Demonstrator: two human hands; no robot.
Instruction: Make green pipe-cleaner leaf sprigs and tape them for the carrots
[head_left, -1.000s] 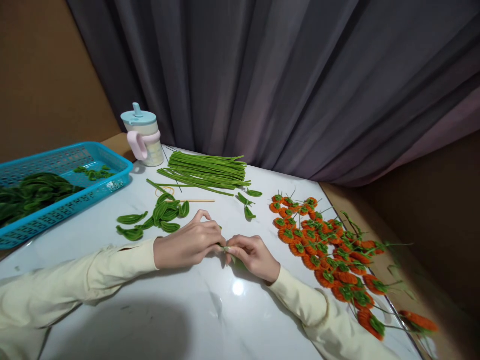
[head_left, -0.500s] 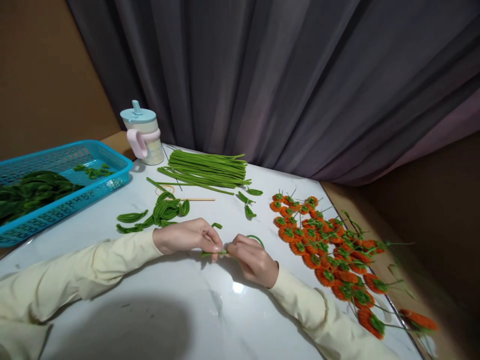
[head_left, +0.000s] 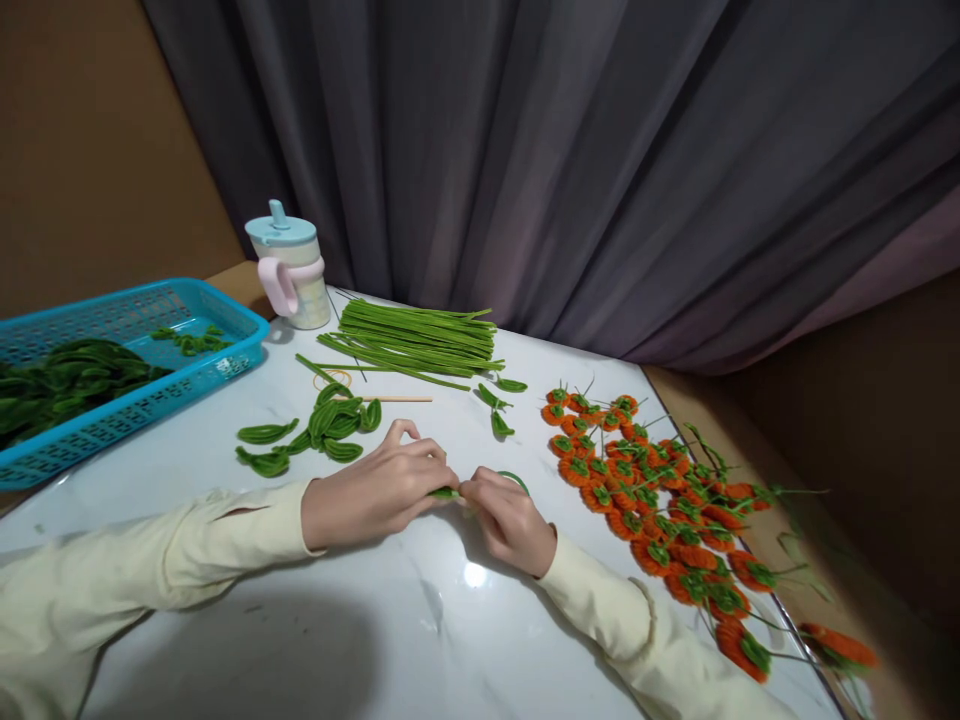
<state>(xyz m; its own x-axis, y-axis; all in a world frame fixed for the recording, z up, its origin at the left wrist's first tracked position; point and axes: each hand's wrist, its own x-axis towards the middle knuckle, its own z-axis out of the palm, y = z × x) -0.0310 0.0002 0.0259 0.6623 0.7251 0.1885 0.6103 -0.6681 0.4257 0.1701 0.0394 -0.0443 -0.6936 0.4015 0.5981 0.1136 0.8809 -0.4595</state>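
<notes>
Fingers [head_left: 489, 488] of both hands [head_left: 375, 492] [head_left: 516, 522] pinch green piece [head_left: 444, 492]; leaves [head_left: 343, 426] lie nearby

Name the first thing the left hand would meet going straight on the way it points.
Most likely the right hand: the left hand points toward it, with a small green piece held where the two nearly meet. Whether they touch is hard to tell.
</notes>
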